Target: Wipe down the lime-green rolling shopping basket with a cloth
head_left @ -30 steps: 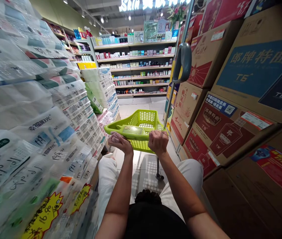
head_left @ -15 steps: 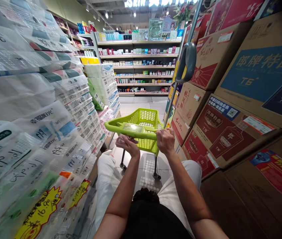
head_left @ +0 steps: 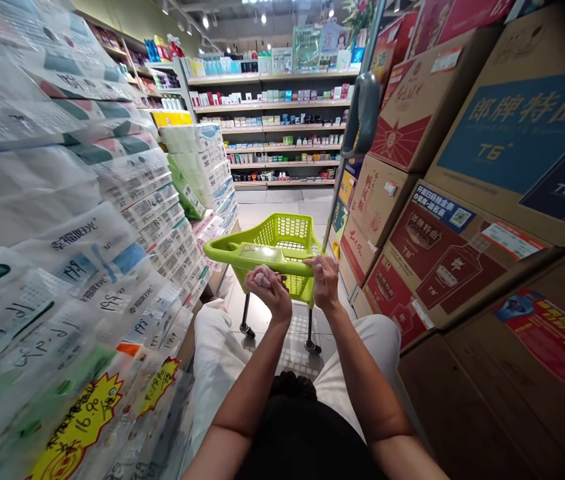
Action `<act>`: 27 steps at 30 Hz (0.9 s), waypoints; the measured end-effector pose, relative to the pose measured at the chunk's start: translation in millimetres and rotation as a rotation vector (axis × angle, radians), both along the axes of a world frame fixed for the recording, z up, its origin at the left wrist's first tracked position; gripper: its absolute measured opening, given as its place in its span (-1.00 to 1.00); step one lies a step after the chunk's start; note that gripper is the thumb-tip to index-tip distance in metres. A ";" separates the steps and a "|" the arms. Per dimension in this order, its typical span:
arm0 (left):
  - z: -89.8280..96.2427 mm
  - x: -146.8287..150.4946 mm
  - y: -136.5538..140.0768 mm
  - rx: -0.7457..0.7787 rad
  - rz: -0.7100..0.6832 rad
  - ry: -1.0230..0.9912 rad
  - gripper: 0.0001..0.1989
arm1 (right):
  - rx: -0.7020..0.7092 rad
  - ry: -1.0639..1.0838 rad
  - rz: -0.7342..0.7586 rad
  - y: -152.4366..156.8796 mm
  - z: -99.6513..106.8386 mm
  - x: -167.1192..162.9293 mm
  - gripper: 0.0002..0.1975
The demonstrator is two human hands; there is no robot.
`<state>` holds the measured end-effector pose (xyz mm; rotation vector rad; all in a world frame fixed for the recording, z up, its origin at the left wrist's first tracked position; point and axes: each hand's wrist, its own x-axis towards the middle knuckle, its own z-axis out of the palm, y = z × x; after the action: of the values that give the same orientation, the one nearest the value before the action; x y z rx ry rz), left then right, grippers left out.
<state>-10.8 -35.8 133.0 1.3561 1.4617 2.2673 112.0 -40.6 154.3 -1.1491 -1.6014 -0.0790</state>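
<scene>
A lime-green shopping cart (head_left: 293,227) stands in front of me, its basket perforated and its legs on dark casters. My right hand (head_left: 325,281) is closed round the right end of the cart's handle (head_left: 292,268). Just below the handle, my left hand (head_left: 276,299) is closed on a crumpled pinkish cloth (head_left: 263,275), which bulges out above the fingers. A grey pole with a looped grip (head_left: 362,113) rises from the cart's right side.
Plastic-wrapped paper packs (head_left: 77,247) are piled high on the left, some with yellow price signs (head_left: 80,423). Stacked cardboard cartons (head_left: 442,247) line the right side. Shelves of small goods (head_left: 272,123) stand across the far end of the tiled aisle (head_left: 257,210).
My left hand has moved right and turned, so more of the pinkish cloth shows. The right hand stays at the handle's right end, shifted slightly left. The view has shifted a little.
</scene>
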 end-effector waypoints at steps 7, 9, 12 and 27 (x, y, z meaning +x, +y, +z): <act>0.9 3.1 -6.0 0.135 -0.002 0.299 -0.79 | -0.020 0.144 0.238 -6.5 -0.3 -7.6 -0.28; 7.4 -9.3 0.3 0.108 0.036 0.329 -0.77 | -0.006 0.210 0.281 -7.4 -0.3 -9.5 -0.30; 24.4 -32.7 12.9 0.073 0.158 0.258 -0.75 | -0.009 0.290 0.317 -7.4 -0.9 -11.6 -0.32; 35.1 -24.7 1.0 -0.010 -0.010 0.499 -0.79 | 0.036 0.379 0.209 -5.6 5.5 -8.4 -0.21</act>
<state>-35.6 -34.8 168.1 2.0226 1.5785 1.9952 103.6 -46.2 159.9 -0.9000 -1.3638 0.2336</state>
